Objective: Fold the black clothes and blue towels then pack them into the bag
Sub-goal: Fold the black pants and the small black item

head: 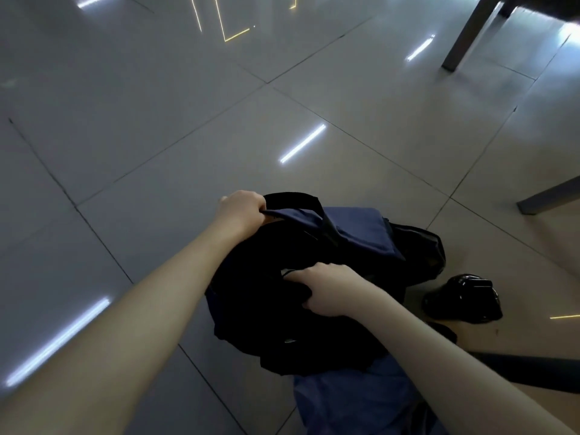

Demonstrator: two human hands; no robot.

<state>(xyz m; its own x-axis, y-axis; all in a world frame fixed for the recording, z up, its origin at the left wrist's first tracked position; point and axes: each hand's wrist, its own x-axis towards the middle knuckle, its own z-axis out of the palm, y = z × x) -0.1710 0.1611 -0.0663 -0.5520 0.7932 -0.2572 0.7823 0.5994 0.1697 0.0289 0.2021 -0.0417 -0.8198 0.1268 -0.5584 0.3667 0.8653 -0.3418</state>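
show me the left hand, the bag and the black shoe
left hand [241,211], head view, back of the hand
bag [361,237], head view, blue fabric panel
black shoe [461,299], head view, glossy upper

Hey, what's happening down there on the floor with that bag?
A person is packing a bag on the tiled floor. Their left hand grips the edge of the blue bag by its black handle, pulling it up. Their right hand grips a bundle of black clothing at the bag's mouth, seemingly pushing it in. More blue fabric lies nearer the camera; whether it is a towel is unclear. A black shoe sits beside the bag.
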